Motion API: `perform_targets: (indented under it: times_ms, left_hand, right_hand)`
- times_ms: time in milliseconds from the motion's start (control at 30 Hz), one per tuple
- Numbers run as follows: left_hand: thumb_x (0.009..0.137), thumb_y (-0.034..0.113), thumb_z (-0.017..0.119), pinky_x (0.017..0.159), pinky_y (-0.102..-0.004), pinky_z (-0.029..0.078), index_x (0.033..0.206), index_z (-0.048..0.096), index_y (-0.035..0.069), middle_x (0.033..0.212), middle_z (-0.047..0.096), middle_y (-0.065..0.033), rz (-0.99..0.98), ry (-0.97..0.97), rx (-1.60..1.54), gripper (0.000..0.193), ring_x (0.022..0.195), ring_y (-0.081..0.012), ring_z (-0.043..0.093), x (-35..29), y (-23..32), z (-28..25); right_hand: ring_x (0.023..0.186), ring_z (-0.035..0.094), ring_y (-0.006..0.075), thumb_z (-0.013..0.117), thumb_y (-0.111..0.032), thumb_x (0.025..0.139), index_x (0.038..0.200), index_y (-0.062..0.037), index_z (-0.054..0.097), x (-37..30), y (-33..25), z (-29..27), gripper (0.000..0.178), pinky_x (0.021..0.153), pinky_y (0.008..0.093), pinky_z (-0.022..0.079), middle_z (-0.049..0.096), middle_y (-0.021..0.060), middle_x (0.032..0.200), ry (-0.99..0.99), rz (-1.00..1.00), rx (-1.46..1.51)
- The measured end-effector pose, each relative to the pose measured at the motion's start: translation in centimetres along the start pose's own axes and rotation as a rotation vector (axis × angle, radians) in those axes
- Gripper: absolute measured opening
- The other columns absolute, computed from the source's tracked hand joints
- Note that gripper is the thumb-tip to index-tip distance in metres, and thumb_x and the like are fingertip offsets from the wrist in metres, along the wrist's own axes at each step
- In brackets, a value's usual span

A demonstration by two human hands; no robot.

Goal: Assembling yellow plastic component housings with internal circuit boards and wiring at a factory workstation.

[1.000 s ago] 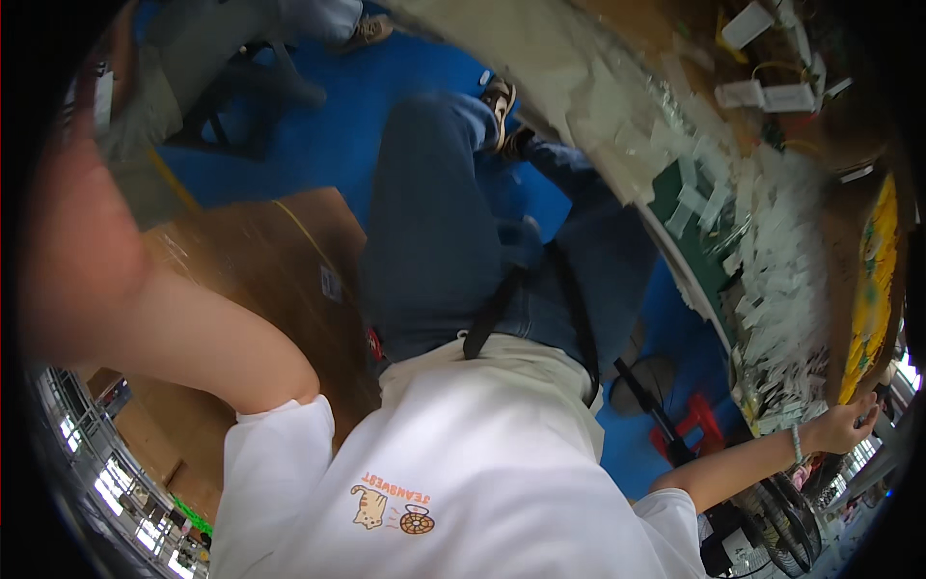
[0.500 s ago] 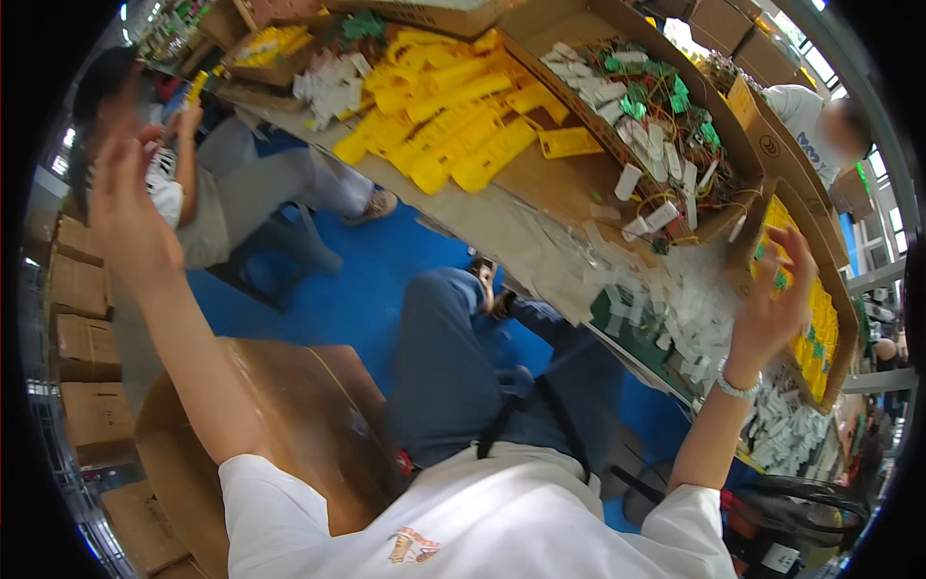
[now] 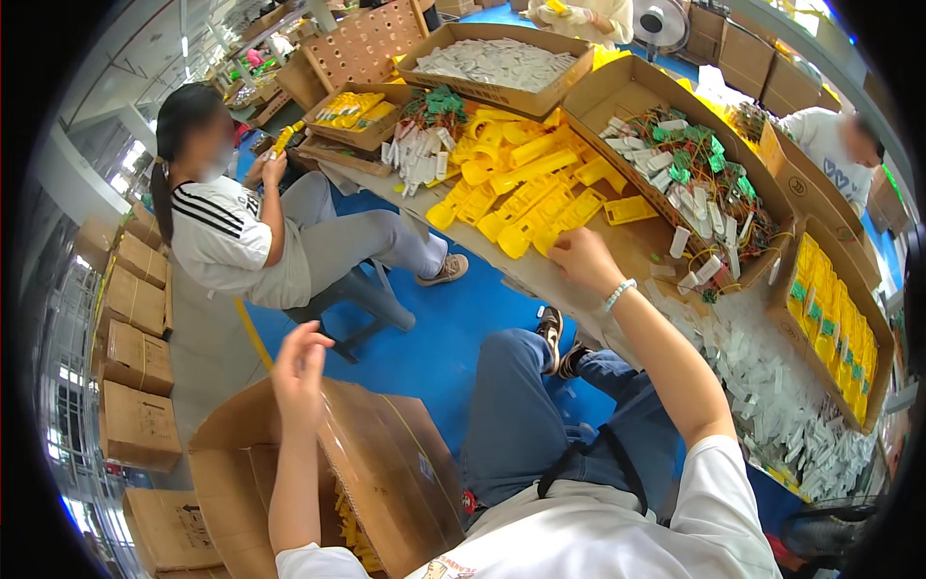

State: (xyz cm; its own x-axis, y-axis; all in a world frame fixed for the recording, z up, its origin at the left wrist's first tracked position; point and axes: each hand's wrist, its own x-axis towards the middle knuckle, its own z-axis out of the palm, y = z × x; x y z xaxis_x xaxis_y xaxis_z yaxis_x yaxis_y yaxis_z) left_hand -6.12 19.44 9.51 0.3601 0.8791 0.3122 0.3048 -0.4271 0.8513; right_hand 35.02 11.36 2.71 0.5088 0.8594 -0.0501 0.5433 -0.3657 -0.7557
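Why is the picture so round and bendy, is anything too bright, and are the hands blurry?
Head view: the wide fisheye lens bends straight edges and leaves black corners; head view: windows at upper left glare white; head view: the left hand and right hand look fairly sharp.

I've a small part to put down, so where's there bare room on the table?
A mostly bare brown patch lies between the right hand, the yellow parts and the box of wired pieces. It's crowded leftward, among those yellow parts, and rightward, across the white pieces.
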Motion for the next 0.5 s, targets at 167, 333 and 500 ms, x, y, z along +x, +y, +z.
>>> perform_targets:
  times_ms: [167,333,500]
  left_hand:
    - [0.089,0.004,0.054,0.087,-0.0285,0.044,0.115,0.058,0.0,0.097,0.064,-0.0065,0.081,-0.26,-0.128,0.027,0.094,-0.0141,0.058,-0.2,2.2,3.4]
    - [0.092,0.008,0.054,0.089,-0.0306,0.044,0.124,0.052,0.0,0.104,0.063,-0.0105,-0.046,-0.495,-0.415,0.034,0.098,-0.0175,0.058,0.9,3.0,6.8]
    - [0.092,0.034,0.059,0.094,-0.0413,0.045,0.139,0.033,0.004,0.122,0.056,-0.018,-0.372,-0.536,-1.226,0.062,0.109,-0.0276,0.057,0.5,4.8,11.6]
  right_hand:
    - [0.054,0.064,0.014,0.066,-0.008,0.075,0.083,0.0058,0.068,-1.5,1.7,-1.1,0.016,0.054,0.0272,0.05,0.068,0.0132,0.07,0.142,0.071,0.447]
    - [0.056,0.063,0.0131,0.064,-0.003,0.078,0.09,0.005,0.066,-9.9,-4.5,-0.6,0.014,0.054,0.027,0.05,0.066,0.0105,0.069,0.231,-0.163,0.481]
    - [0.069,0.064,0.0233,0.066,0.001,0.078,0.093,0.0006,0.064,-14.7,-8.6,0.8,0.015,0.061,0.0299,0.051,0.063,0.0117,0.08,0.054,-0.638,0.155]
